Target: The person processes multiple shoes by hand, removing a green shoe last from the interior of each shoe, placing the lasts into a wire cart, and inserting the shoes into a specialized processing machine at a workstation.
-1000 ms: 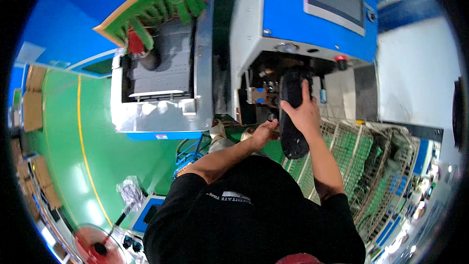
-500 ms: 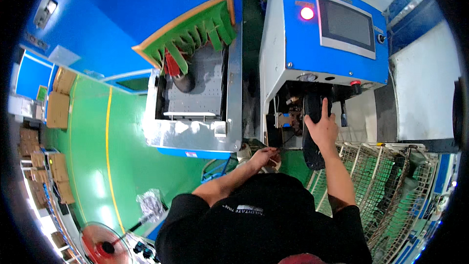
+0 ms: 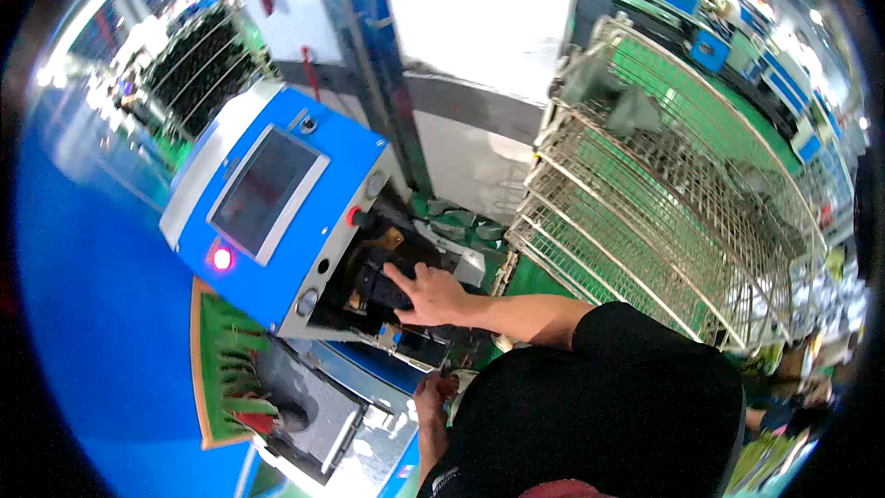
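My right hand (image 3: 431, 295) reaches into the opening below a blue and white machine (image 3: 267, 198). Its index finger and thumb are spread over a dark shoe (image 3: 379, 289), which blends into the shadow there. Close to my body, my left hand (image 3: 430, 398) has its fingers curled together. What it holds, if anything, is too small and blurred to name; something pale shows beside it. The machine carries a dark screen (image 3: 267, 192), a lit red lamp (image 3: 222, 259) and a red knob (image 3: 355, 216).
Right of the machine stands a wire rack (image 3: 636, 212) with grey-green items on its upper tier. At lower left, a metal-edged unit (image 3: 309, 397) has a green strip curtain (image 3: 226, 360) with a dark shoe-like object (image 3: 292, 417) below it. A white wall panel (image 3: 475, 18) rises behind.
The view has swung right, so the machine now sits at left and the whole rack shows. My right hand remains at the shoe; my left stays low near my body, fingers still curled.
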`<state>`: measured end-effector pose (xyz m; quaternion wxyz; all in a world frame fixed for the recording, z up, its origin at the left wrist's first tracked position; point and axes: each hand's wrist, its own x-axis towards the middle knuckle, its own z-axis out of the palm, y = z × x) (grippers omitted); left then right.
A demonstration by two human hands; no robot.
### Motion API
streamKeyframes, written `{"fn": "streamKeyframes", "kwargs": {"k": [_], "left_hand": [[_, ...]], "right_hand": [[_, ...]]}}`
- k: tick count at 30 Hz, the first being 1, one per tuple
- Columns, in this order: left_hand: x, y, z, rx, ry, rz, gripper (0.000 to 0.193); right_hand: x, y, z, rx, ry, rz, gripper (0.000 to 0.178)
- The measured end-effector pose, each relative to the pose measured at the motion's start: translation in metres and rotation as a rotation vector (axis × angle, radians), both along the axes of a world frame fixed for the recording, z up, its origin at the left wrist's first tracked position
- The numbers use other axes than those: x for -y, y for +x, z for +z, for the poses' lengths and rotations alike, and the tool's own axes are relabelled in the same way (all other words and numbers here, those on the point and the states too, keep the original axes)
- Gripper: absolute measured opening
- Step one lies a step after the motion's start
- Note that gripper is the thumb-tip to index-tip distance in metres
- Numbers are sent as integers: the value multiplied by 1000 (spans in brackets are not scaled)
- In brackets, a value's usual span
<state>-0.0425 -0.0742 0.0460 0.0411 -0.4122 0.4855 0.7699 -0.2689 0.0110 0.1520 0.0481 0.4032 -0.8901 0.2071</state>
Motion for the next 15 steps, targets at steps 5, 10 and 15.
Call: {"fn": "streamKeyframes", "kwargs": {"k": [5,10,15], "left_hand": [[4,-12,37,-75,-408,-207,31],[-11,-40,80,-322,-970,-22,29],[7,-136,138,-667,-1754,-55,28]], "right_hand": [[-18,18,4,-140,-175,-20,91],[-35,28,10,-63,-138,-48,97],[-35,43,5,-17,-263,-108,108]]}}
